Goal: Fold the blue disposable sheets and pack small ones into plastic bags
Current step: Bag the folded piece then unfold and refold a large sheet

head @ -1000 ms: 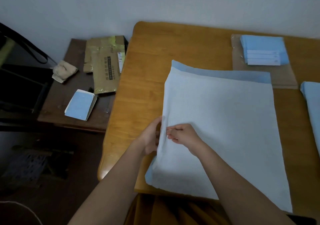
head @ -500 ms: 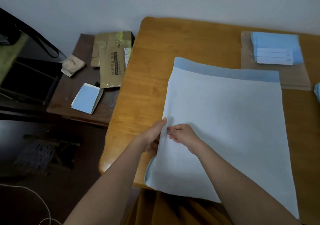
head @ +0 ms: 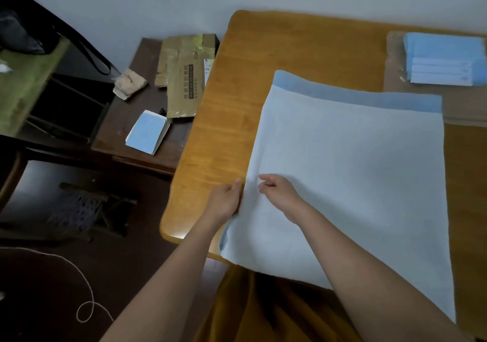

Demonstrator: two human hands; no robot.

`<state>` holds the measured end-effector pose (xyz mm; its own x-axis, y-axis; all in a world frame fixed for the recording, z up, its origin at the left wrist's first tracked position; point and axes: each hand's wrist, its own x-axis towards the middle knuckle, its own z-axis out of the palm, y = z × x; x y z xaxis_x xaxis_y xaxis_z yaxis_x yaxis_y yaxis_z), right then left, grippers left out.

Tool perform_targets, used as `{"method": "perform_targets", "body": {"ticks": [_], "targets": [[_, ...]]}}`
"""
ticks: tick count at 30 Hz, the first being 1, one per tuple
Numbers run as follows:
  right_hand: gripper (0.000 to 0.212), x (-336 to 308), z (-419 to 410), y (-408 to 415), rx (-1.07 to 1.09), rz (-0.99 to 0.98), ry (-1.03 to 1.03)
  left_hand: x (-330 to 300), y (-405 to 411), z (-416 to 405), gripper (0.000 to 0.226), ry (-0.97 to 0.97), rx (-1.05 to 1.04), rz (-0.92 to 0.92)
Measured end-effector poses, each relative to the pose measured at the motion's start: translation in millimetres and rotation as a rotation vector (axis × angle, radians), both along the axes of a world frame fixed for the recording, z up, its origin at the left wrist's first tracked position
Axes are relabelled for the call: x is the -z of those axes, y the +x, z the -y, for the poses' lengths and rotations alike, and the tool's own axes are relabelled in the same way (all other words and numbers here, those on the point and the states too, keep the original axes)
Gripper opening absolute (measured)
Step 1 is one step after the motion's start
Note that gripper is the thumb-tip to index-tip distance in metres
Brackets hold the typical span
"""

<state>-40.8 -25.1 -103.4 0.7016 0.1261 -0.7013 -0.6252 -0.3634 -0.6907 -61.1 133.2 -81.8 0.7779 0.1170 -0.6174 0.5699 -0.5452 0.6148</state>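
Blue sheet (head: 347, 178), centre frame, on wooden table (head: 290, 51): left hand (head: 224, 200) grips its left edge; right hand (head: 280, 192) pinches the top layer beside it.

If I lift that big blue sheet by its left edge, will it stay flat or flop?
Probably flop: the blue sheet looks thin, and its near end already droops over the table edge. Likely light, since both hands work its edge with fingertips only. It may slide on the smooth wood.
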Motion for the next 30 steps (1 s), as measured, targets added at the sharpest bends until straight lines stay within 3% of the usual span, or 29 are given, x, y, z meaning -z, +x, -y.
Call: {"method": "perform_targets", "body": {"ticks": [4, 7, 11, 16, 21, 30], "targets": [[0.025, -4.8, 0.6, -24.9, 0.082, -0.109, 0.025, 7.8, -21.8, -7.8, 0.052, -0.162, -0.135, -0.111], [0.016, -5.7, 0.2, -48.2, 0.134, -0.146, 0.049, 9.9, -28.6, -7.8, 0.044, -0.159, -0.179, -0.023], [0.024, -6.1, -6.1, -67.4, 0.223, -0.07, 0.017, 7.7, -36.4, -6.9, 0.043, -0.156, -0.132, 0.064], [0.024, -12.2, -20.1, -68.4, 0.131, -0.024, -0.046, 8.9, -41.7, -8.4, 0.044, -0.115, -0.043, 0.212], [0.03, -10.1, -27.3, -73.7, 0.075, -0.016, -0.059, 22.6, -45.4, -10.7, 0.053, -0.087, -0.029, 0.049], [0.03, -13.1, -26.9, -75.6, 0.041, -0.004, -0.089, 17.7, -39.2, -6.5, 0.046, -0.343, -0.211, -0.273]]}}
